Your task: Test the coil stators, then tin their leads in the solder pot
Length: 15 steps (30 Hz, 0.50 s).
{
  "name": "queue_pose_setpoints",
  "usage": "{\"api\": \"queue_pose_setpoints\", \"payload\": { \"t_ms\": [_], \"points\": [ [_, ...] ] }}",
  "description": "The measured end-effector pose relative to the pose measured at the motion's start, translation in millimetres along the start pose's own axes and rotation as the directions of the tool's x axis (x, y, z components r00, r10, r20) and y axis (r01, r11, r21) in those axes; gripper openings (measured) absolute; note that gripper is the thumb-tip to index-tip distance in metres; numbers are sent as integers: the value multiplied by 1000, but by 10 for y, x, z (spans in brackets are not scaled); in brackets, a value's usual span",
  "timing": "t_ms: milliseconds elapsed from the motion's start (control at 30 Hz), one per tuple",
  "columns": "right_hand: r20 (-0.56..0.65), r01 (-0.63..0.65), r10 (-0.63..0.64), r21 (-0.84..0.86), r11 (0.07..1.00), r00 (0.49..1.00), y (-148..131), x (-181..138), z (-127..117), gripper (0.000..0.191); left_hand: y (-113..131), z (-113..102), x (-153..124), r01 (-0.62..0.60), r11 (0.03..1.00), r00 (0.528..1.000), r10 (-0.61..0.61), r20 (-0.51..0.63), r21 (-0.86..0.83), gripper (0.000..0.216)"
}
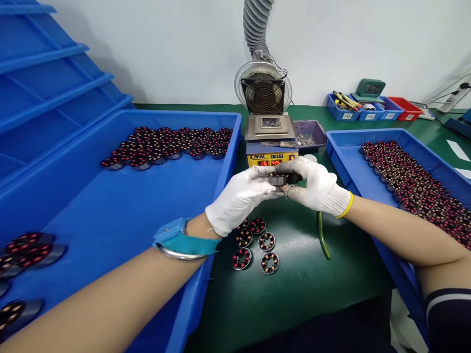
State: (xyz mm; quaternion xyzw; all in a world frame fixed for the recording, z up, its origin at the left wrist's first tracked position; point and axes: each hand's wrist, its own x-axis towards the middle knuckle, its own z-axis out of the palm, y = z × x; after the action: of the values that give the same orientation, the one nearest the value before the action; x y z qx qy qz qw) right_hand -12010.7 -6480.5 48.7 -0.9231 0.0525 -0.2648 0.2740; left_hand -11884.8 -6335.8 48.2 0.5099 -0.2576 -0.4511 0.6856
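"how much room is there to move?"

"a strip of green tabletop (305,279) between the left tray (147,206) and the right tray (351,148). the left forearm (117,284) lies across the left tray, wrist just above its wall. the right forearm (397,225) crosses over the other tray. ahead, a blue and yellow unit (272,148) with a red display stands just beyond the fingers."

"and the wound ring (276,180)?"

"between the two hands, raised off the table. the left hand (245,193) has it in a narrow grip, fingers above and below. the right hand (314,181) closes on it from the other side, thumb under, fingers over. both are in white gloves, the right one smudged dark at the fingertips."

"anything under them?"

"six loose rings (270,263) on the table near the left wrist, in two rough columns. plenty more sit in both trays."

"what can't you make out?"

"a dark shape (295,178) inside the right hand's grip; shadow or solid, i can't tell. the gloves cover part of the held ring. the farthest loose one is half behind the left hand, the top of a green strip (322,238) goes behind the right, and at the near left corner some rings are cut off."
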Motion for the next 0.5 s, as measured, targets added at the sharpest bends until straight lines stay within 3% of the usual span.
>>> {"api": "queue_pose_setpoints", "payload": {
  "t_ms": [100,200,300,367,500],
  "points": [
    [23,-18,18,-18,1000,1000,17,10,-16,41,-9,32,-2,1,999,1000,0,-28,54,40],
    [47,-30,37,-139,990,998,-18,-2,-38,42,-25,57,6,2,988,1000,0,-13,154,51],
    [104,-8,31,-215,976,994,-89,-23,-62,45,-49,85,11,-43,954,997,61,-52,297,54],
    [119,-32,48,-134,990,992,-114,-24,-64,52,-71,103,4,-101,913,986,146,-86,395,52],
    [157,-239,207,219,946,966,-37,17,3,72,-132,110,-32,-257,798,927,363,-94,545,61]
  ]
}}
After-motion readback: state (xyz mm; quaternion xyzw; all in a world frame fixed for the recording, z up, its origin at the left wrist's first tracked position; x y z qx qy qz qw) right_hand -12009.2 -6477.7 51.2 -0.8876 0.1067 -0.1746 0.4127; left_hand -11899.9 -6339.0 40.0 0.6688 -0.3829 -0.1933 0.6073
